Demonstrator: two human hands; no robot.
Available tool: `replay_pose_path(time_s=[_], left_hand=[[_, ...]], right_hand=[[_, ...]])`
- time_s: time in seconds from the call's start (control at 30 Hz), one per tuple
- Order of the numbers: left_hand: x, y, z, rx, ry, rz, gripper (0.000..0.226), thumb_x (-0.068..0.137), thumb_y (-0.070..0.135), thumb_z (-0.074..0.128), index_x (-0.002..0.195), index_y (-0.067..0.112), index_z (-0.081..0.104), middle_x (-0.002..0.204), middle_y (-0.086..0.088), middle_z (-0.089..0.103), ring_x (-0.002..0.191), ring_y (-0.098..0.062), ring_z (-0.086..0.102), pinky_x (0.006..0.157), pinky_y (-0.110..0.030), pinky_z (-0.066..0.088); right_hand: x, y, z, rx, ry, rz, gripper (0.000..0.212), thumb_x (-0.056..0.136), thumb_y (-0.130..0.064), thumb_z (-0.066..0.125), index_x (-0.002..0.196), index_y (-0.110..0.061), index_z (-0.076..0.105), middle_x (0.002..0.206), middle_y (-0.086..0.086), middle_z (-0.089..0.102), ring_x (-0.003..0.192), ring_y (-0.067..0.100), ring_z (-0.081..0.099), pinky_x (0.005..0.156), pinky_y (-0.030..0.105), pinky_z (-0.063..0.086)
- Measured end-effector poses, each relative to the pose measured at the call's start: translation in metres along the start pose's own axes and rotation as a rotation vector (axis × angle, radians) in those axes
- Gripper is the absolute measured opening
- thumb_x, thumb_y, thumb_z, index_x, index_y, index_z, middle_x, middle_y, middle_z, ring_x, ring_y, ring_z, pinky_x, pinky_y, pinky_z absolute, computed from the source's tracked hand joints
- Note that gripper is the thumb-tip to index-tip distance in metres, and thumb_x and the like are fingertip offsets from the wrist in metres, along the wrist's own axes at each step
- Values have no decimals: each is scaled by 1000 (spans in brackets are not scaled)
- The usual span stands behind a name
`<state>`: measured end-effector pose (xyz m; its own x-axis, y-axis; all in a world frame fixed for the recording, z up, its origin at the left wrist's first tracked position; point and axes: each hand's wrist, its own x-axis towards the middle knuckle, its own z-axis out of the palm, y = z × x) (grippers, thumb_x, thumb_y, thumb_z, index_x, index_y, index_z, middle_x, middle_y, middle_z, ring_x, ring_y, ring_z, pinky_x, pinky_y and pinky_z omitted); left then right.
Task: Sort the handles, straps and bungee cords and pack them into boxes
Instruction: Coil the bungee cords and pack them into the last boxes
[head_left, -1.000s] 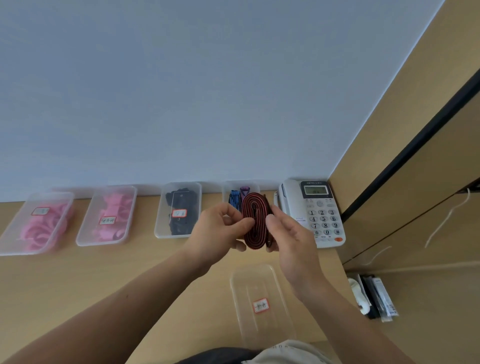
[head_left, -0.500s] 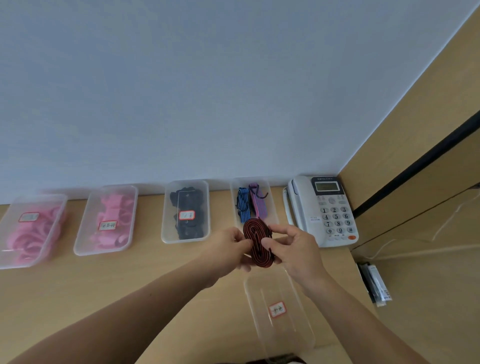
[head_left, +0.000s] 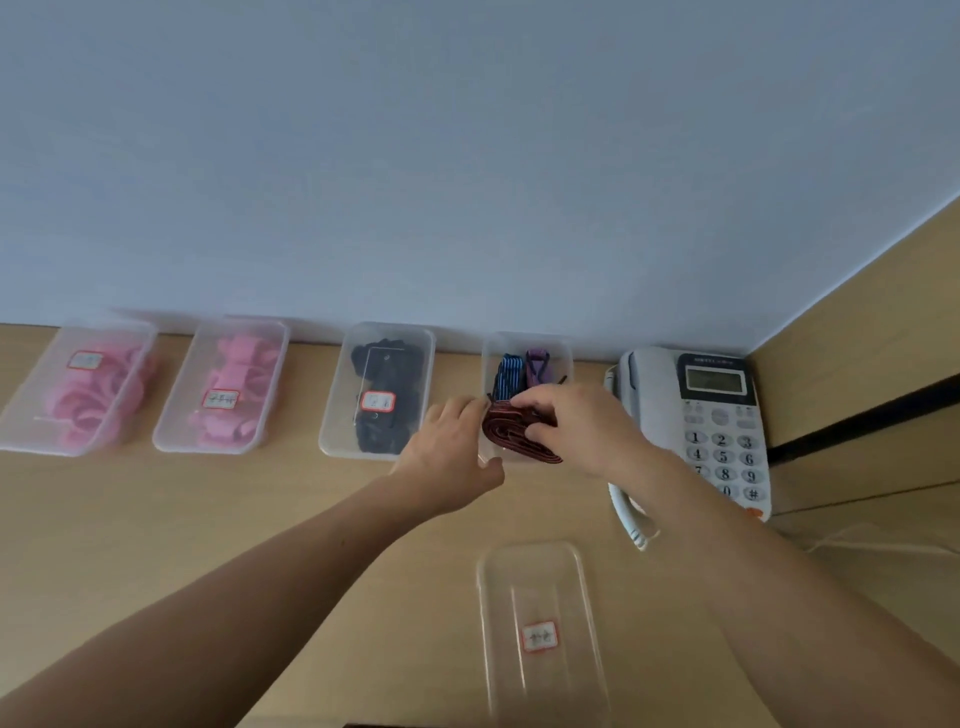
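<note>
Both bare forearms reach forward over the pale wood-grain bench (head_left: 156, 525) toward the wall. The right hand (head_left: 576, 423) is palm down, its fingers curled over the top of a flat red-and-black woven strap wound into an oval coil (head_left: 519, 439), which it grips. The left hand (head_left: 449, 449) lies just left of the coil with its fingers fairly straight and loose and its thumb spread below. Its tips are at the coil's edge, but whether they touch it I cannot tell. The coil is held tilted over the near end of the 4th clear plastic box (head_left: 491, 353).

4 clear rectangular plastic boxes with rounded corners stand in a row against the wall. The 1st box (head_left: 28, 408), at the far left, holds pink ring-shaped handles (head_left: 96, 400). The 2nd box (head_left: 176, 410) holds more pink pieces (head_left: 239, 364). The 3rd box (head_left: 337, 415) holds black straps (head_left: 387, 364). The 4th holds a blue-and-black striped cord bundle (head_left: 509, 376) and a purple one (head_left: 537, 364). The first 3 carry small white labels with red borders. A 5th clear box (head_left: 535, 571), with the same kind of label, lies nearer on the bench. A grey-white desk telephone (head_left: 719, 436) with a keypad sits right of the row.
</note>
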<state>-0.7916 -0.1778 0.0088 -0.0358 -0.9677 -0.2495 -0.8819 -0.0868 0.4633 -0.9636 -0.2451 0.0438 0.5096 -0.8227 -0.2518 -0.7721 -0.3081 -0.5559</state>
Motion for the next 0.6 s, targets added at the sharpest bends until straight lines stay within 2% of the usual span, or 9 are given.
replay_pose_path(time_s=[0.1, 0.2, 0.33, 0.47, 0.6], left_hand=[[-1, -1, 4, 32, 27, 8, 69, 83, 45, 60, 142, 17, 35, 142, 2, 39, 130, -20, 36, 98, -37, 42], [-1, -1, 4, 101, 69, 35, 69, 84, 52, 55, 141, 17, 37, 141, 3, 41, 128, -19, 37, 97, -36, 43], [0, 0, 3, 185, 96, 71, 72, 84, 57, 51, 141, 15, 38, 141, 0, 43, 128, -19, 39, 98, -35, 44], [0, -1, 2, 163, 98, 75, 74, 84, 58, 52, 142, 15, 37, 143, 1, 42, 129, -20, 38, 99, -35, 43], [0, -2, 3, 130, 91, 78, 75, 83, 54, 56, 145, 16, 36, 144, 2, 41, 130, -20, 37, 101, -33, 40]], right_hand=[[12, 3, -2, -129, -124, -65, 39, 86, -17, 64, 119, -37, 64, 110, -11, 70, 101, 13, 61, 82, 29, 47], [18, 3, -1, -252, -197, -123, 38, 87, -18, 62, 121, -36, 63, 112, -9, 69, 102, 15, 61, 84, 33, 49], [27, 2, 3, -334, -208, -138, 39, 86, -17, 61, 121, -34, 64, 110, -4, 69, 100, 19, 61, 75, 31, 47], [33, 5, 8, -369, -213, -133, 39, 86, -16, 59, 119, -36, 63, 106, 0, 68, 94, 22, 62, 69, 31, 46], [34, 6, 11, -442, -186, -241, 37, 86, -16, 59, 118, -33, 63, 103, 0, 69, 96, 23, 61, 68, 31, 40]])
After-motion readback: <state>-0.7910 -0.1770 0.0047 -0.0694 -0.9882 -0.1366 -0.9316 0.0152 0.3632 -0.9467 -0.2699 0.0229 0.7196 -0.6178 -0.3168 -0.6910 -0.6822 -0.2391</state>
